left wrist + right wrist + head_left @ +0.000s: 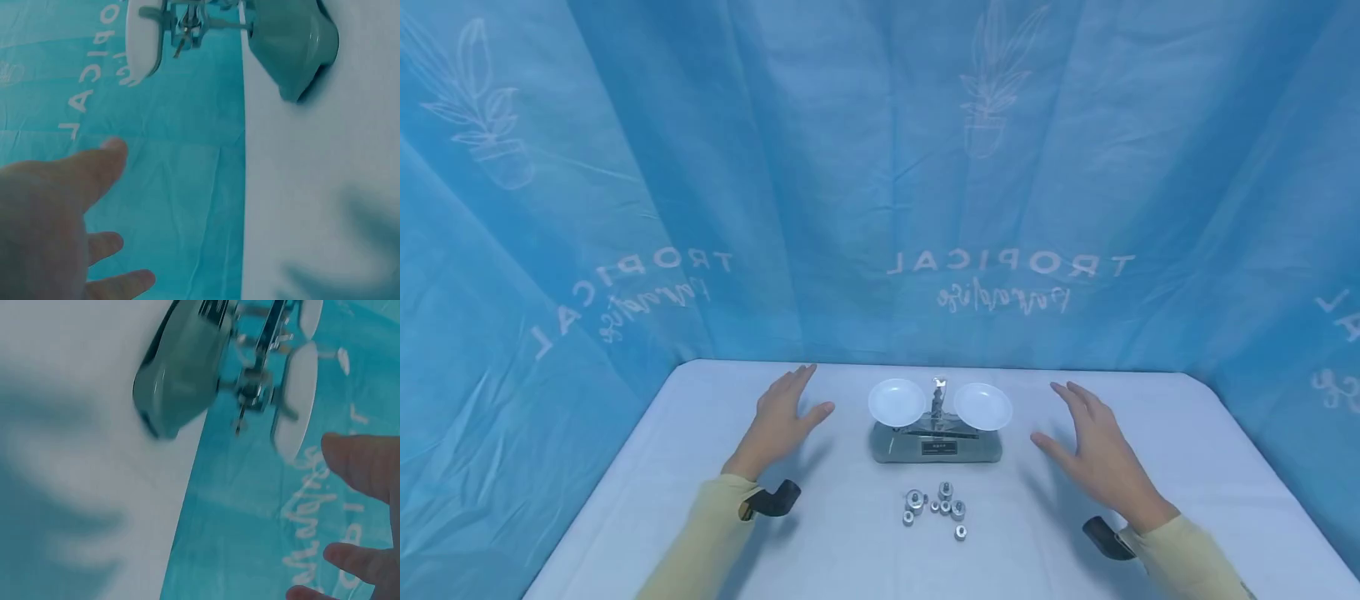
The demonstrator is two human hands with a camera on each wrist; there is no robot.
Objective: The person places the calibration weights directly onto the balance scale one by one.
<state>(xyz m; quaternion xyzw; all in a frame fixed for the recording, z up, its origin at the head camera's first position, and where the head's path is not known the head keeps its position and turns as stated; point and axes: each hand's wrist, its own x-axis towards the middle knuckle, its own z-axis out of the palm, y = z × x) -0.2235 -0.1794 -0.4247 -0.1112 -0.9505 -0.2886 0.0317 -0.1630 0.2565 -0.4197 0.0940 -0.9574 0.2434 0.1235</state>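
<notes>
A balance scale (937,447) with a grey-green base stands on the white table, carrying a left white pan (897,403) and a right white pan (983,407). My left hand (780,421) hovers to the left of it, fingers spread, holding nothing. On the other side my right hand (1093,454) is raised, thumb apart from the fingers, also without anything in it. Several silver metal weights (958,509) lie scattered in front of the scale. Both wrist views show the scale's base (290,44) beyond the thumb, and neither hand touches it.
The white tabletop (842,542) has rounded back corners. Blue curtains (820,208) with printed plants and lettering hang behind it and along both sides. A black wrist mount (778,498) sticks out below the left hand, another one (1107,538) below the right.
</notes>
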